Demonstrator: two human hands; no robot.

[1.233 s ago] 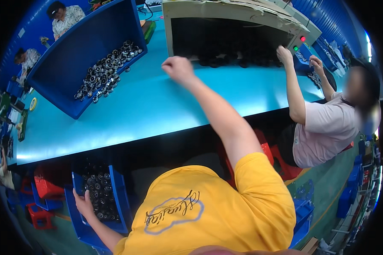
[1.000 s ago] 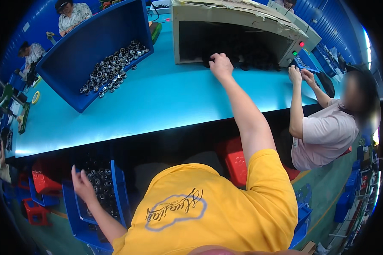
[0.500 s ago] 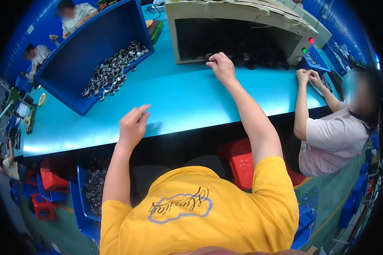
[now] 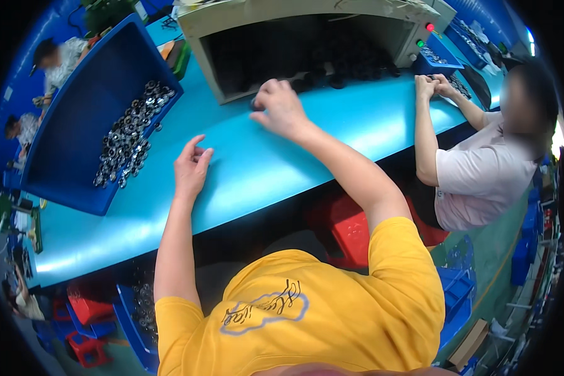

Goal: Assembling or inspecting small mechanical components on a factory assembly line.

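My right hand [image 4: 283, 113] is over the blue-topped table, just in front of the lower left corner of a pale box-shaped machine [image 4: 205, 69]. Its thumb and fingers close around a small dark round part [image 4: 255, 104], mostly hidden by the fingers. Many similar dark parts [image 4: 338, 78] lie in the machine's wide, dark opening. My left hand [image 4: 191, 168] hovers above the near side of the table with bent fingers, its thumb apart and nothing visible in it. To its left, a large blue bin [image 4: 69, 119] lies tilted, with a heap of shiny black-and-silver round parts [image 4: 128, 138] in it.
At the right, a co-worker [image 4: 482, 163] sits with both hands together over the table, beside a small blue bin [image 4: 437, 62]. A red stool [image 4: 351, 229] stands under the table. Another blue bin of parts [image 4: 131, 313] is low at my left. Other people work at the far left.
The view has turned, shifting the scene leftward. My right hand has drawn slightly away from the machine's opening with the dark part. My left hand has moved farther over the table.
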